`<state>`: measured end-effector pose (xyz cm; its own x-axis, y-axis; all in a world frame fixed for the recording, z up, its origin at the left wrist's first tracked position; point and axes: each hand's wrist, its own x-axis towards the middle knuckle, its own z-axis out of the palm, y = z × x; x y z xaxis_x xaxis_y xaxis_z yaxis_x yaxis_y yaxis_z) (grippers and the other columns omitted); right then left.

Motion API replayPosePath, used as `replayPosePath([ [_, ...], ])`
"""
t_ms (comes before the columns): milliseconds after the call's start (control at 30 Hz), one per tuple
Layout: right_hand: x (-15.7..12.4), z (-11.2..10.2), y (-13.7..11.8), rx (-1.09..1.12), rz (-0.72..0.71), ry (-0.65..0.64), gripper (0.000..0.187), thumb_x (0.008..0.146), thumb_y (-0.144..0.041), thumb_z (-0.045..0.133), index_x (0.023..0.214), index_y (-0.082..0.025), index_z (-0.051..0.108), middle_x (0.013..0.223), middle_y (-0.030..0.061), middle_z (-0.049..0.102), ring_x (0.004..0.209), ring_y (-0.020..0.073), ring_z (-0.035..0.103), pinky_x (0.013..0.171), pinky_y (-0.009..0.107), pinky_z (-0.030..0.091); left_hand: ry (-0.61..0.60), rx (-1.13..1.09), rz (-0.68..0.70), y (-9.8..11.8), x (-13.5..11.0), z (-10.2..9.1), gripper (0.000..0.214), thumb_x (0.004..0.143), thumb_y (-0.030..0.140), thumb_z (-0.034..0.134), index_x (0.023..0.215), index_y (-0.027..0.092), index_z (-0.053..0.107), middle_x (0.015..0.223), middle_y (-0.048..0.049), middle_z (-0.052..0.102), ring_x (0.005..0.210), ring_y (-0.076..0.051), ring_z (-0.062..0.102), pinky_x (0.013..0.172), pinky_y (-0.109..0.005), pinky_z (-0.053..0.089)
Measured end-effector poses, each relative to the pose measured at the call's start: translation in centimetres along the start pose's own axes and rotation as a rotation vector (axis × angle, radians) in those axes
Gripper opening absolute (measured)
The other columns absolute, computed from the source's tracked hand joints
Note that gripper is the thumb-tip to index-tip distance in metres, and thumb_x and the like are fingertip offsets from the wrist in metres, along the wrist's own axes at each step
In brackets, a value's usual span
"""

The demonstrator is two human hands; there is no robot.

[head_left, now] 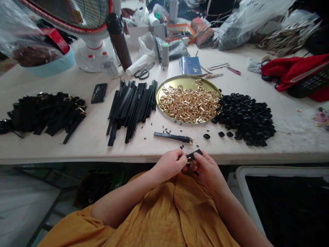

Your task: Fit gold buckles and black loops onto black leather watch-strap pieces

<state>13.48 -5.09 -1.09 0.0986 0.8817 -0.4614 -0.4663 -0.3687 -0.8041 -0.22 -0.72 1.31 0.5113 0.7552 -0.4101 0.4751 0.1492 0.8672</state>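
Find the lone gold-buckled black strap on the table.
In the head view, the black strap lies just right of centre near the table's front edge, beyond the left hand, with the black strips to its left and the gold tray behind.

**Black and gold on your off-white tabletop [84, 147]**

The strip [193, 155] you hold is black; your garment [164, 212] is mustard yellow. Near you, the strap [171, 137] is black with a gold buckle [191, 140]. At left, your heaped straps [46, 111] are black flecked with gold; the bundled strips [131, 109] are plain black. Your tray [171, 81] is yellow-gold, its fittings [190, 105] rosier gold, the loops [246, 118] to its right black. Far left, your fan [91, 58] is white trimmed red.
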Motion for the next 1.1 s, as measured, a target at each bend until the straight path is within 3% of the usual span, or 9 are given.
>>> replayPosePath([
  [233,-0.3,0.0,-0.4,-0.334,-0.052,-0.028,0.025,0.072,-0.041,0.062,0.075,-0.018,0.055,0.056,-0.0044,0.051,0.050,0.0088,0.042,0.049,0.022,0.033,0.032,0.073,0.016,0.0,0.0,0.0,0.022,0.080,0.028,0.035,0.067,0.017,0.048,0.062,0.0004,0.059,0.051,-0.009,0.049,0.048,-0.020,0.034],
  [467,-0.3,-0.3,0.4,-0.914,-0.458,0.170,0.017,0.078,-0.036,0.054,0.072,-0.020,0.054,0.063,0.0000,0.057,0.057,0.0144,0.050,0.055,0.027,0.037,-0.007,0.001,0.037,-0.1,0.0,-0.1,0.016,0.079,0.031,0.043,0.073,0.016,0.048,0.064,0.0012,0.057,0.058,-0.010,0.050,0.054,-0.021,0.037],
  [533,-0.2,-0.1,0.1,-0.901,-0.454,0.174,0.017,0.077,-0.036,0.055,0.071,-0.020,0.053,0.063,-0.0004,0.057,0.056,0.0141,0.050,0.054,0.026,0.038,-0.086,-0.118,0.017,-0.2,0.1,-0.5,0.018,0.080,0.033,0.044,0.073,0.017,0.045,0.062,0.0023,0.055,0.052,-0.008,0.048,0.050,-0.020,0.037],
  [633,0.0,0.1,-0.8,-0.692,-0.312,0.050,0.019,0.077,-0.038,0.055,0.072,-0.020,0.052,0.062,-0.0019,0.056,0.055,0.0127,0.050,0.052,0.025,0.039,-0.176,-0.263,-0.004,-0.3,0.5,-1.1,0.026,0.079,0.041,0.047,0.071,0.017,0.042,0.057,0.0040,0.052,0.043,-0.006,0.042,0.043,-0.018,0.032],
  [767,0.5,0.1,-1.7,-0.548,-0.256,-0.126,0.021,0.081,-0.039,0.049,0.076,-0.019,0.054,0.061,-0.0029,0.052,0.055,0.0107,0.046,0.051,0.023,0.038,-0.125,-0.309,-0.008,-0.1,1.7,-1.3,0.028,0.075,0.042,0.054,0.077,0.017,0.043,0.058,0.0036,0.053,0.042,-0.006,0.044,0.040,-0.017,0.032],
  [900,1.8,-1.9,-3.1,-0.640,-0.244,-0.215,0.024,0.084,-0.040,0.046,0.081,-0.018,0.057,0.067,-0.0001,0.057,0.060,0.0123,0.050,0.056,0.024,0.041,-0.108,-0.226,0.041,0.5,2.9,-1.2,0.027,0.079,0.036,0.049,0.099,0.018,0.049,0.067,0.0034,0.056,0.049,-0.008,0.048,0.046,-0.019,0.037],
  [967,3.1,-3.8,-4.3,-0.793,-0.320,-0.040,0.025,0.082,-0.042,0.047,0.085,-0.019,0.057,0.069,0.0013,0.058,0.062,0.0142,0.052,0.059,0.027,0.042,-0.138,-0.125,0.047,0.7,3.3,-1.2,0.024,0.081,0.037,0.045,0.089,0.017,0.055,0.062,0.0033,0.054,0.051,-0.009,0.047,0.047,-0.019,0.035],
  [1033,4.9,-5.9,-5.7,-1.036,-0.483,0.292,0.024,0.081,-0.041,0.049,0.086,-0.019,0.058,0.073,0.0036,0.058,0.066,0.0166,0.052,0.063,0.030,0.042,-0.103,-0.069,0.035,0.8,3.7,-1.2,0.025,0.082,0.038,0.043,0.082,0.016,0.056,0.059,0.0034,0.052,0.052,-0.009,0.046,0.048,-0.019,0.033],
  [1100,6.9,-7.7,-6.9,-1.344,-0.559,0.431,0.020,0.079,-0.036,0.052,0.084,-0.018,0.059,0.081,0.0072,0.057,0.068,0.0190,0.052,0.065,0.033,0.040,-0.056,-0.064,0.024,0.8,4.0,-1.2,0.026,0.082,0.038,0.041,0.082,0.016,0.055,0.058,0.0041,0.052,0.052,-0.009,0.045,0.050,-0.019,0.033],
])
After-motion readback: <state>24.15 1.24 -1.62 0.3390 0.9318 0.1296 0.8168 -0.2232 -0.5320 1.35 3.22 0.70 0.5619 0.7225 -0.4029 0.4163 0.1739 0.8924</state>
